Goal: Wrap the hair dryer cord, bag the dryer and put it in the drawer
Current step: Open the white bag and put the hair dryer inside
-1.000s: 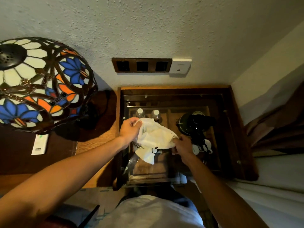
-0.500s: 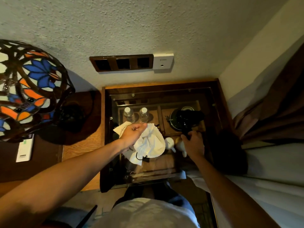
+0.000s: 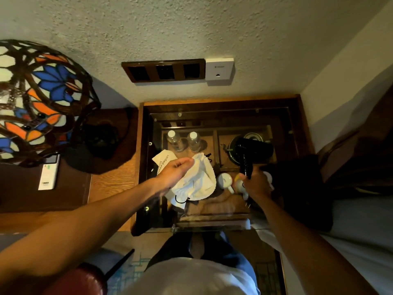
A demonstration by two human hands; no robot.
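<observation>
The person wears a white shirt (image 3: 187,277) and blue trousers (image 3: 231,250); both forearms are bare.

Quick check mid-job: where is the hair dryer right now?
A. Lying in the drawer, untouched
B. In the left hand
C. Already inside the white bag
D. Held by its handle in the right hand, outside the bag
D: the right hand grips the handle of the black dryer, which is out in the open, while the left hand holds the white bag apart from it.
</observation>
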